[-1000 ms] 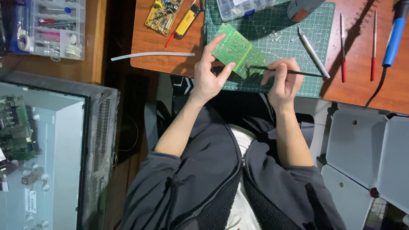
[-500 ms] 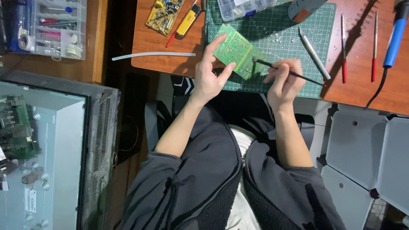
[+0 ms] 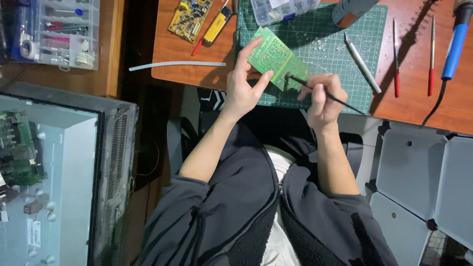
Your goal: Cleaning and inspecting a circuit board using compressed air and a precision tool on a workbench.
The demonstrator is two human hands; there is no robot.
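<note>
- My left hand [image 3: 242,87] has the green circuit board [image 3: 277,63] pinched at its near left corner, thumb on the solder side, fingers spread up the far edge.
- The board sits tilted over the green cutting mat [image 3: 335,54], its long axis running from upper left down to lower right, toward my other hand.
- My right hand [image 3: 322,96] is curled tight around a thin black probe [image 3: 322,93], held like a pen.
- The probe's long axis slants from lower right up to upper left; its tip meets the board's lower right end, just beside my left thumb.
- So the board lies left and slightly ahead of my right hand, and the left hand is the nearer one, actually gripping it.
- The board face looks flat and matte, pale green with fine lighter traces; the probe is slim, dark and rigid.
- The mat is gridded and dull; the table [image 3: 177,54] under it is glossy reddish wood.
- Off to the right lie a silver craft knife [image 3: 362,63], two red-handled thin tools [image 3: 396,69] well apart from my hands, and a blue-handled soldering iron [image 3: 453,47] with its cord.
- Far left on the table: a yellowish circuit board [image 3: 189,17], a yellow tool [image 3: 214,27] and a white strip [image 3: 177,64].
- A clear parts box [image 3: 283,9] sits at the mat's far edge.
</note>
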